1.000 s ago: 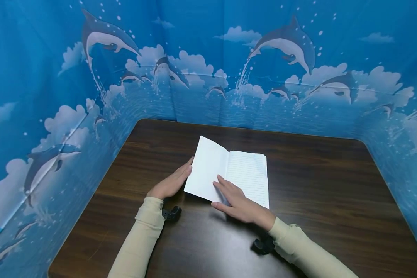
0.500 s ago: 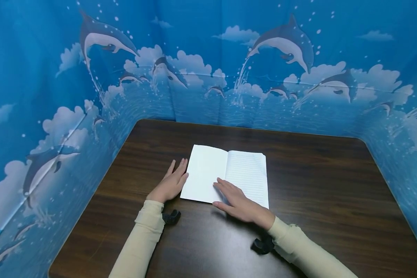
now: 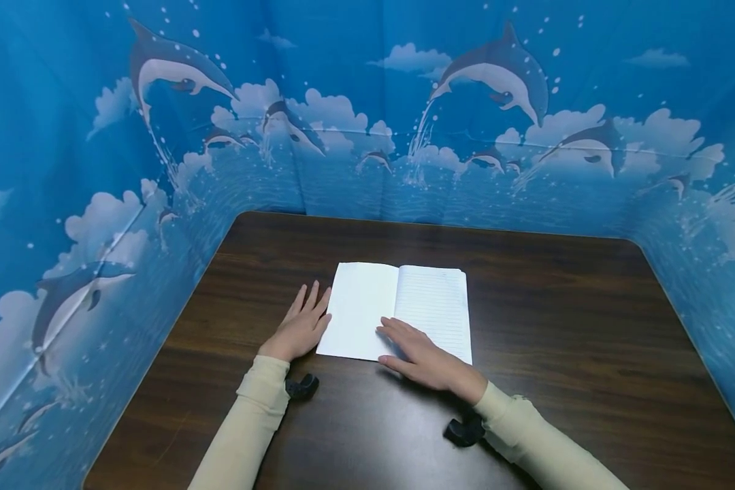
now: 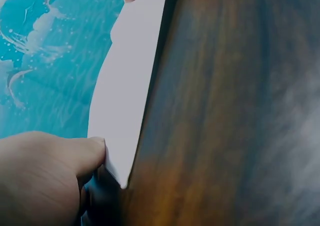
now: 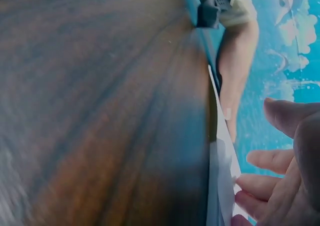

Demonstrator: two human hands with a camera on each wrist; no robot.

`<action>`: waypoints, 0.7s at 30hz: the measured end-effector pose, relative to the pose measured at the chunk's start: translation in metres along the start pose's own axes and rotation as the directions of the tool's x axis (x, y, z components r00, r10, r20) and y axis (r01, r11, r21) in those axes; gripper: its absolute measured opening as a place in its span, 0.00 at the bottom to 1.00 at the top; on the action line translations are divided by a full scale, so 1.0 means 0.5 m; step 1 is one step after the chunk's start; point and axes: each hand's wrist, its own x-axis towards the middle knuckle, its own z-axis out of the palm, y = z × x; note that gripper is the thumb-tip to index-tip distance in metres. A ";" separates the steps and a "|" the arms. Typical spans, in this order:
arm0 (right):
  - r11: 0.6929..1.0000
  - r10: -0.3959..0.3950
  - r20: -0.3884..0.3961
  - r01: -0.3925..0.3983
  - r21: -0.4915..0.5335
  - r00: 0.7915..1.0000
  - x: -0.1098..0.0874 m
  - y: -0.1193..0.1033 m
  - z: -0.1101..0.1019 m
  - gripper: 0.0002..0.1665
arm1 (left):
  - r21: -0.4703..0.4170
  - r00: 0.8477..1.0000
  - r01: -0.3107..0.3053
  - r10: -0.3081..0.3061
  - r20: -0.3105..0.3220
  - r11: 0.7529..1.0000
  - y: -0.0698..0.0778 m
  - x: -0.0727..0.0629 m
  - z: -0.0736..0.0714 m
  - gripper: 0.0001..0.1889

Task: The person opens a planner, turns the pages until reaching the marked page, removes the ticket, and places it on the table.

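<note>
A notebook [image 3: 363,311] lies open on the dark wooden table [image 3: 563,354], with a plain white left page and a lined right page. My left hand [image 3: 297,331] rests beside its left edge, fingers spread and straight. In the left wrist view the thumb [image 4: 95,151] meets the page edge near a corner of the notebook [image 4: 122,86]. Over the lower middle of the pages lies my right hand [image 3: 425,358], its fingers extended toward the left page. In the right wrist view the fingertips of this hand [image 5: 280,186] overlap the white page edge.
A blue curtain [image 3: 343,184] printed with dolphins, clouds and waves hangs behind the table and along its sides. Each wrist carries a black device, one by the left cuff [image 3: 302,386] and one by the right cuff [image 3: 464,431].
The raised left page has come down flat. My left hand has shifted slightly down and left, and its fingers have spread. The right hand has stayed nearly in place.
</note>
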 end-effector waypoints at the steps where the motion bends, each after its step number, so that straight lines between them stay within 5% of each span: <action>1: 1.000 -0.001 -0.003 0.001 0.007 1.000 -0.002 0.001 -0.003 0.38 | 0.001 1.000 -0.001 0.001 -0.003 1.000 -0.002 0.000 0.003 0.34; 5: 1.000 -0.003 -0.080 0.004 0.014 0.997 -0.010 0.009 -0.023 0.33 | -0.003 1.000 -0.017 0.017 -0.016 1.000 -0.015 0.001 0.017 0.34; 8: 1.000 0.025 -0.230 -0.025 0.005 0.973 -0.017 0.023 -0.050 0.27 | -0.014 0.999 -0.033 0.032 -0.026 0.999 -0.020 0.003 0.021 0.34; 14: 0.977 0.211 -0.530 -0.200 0.078 0.821 -0.047 0.077 -0.109 0.19 | -0.011 1.000 -0.022 0.022 -0.018 1.000 -0.022 0.007 0.019 0.34; 17: 0.943 0.322 -0.540 -0.314 0.110 0.778 -0.065 0.100 -0.122 0.28 | -0.018 1.000 -0.021 0.020 -0.023 1.000 -0.025 0.007 0.020 0.34; 21: 0.901 0.426 -0.482 -0.406 0.152 0.765 -0.083 0.116 -0.125 0.36 | -0.019 0.999 -0.024 0.023 -0.033 1.000 -0.026 0.007 0.022 0.34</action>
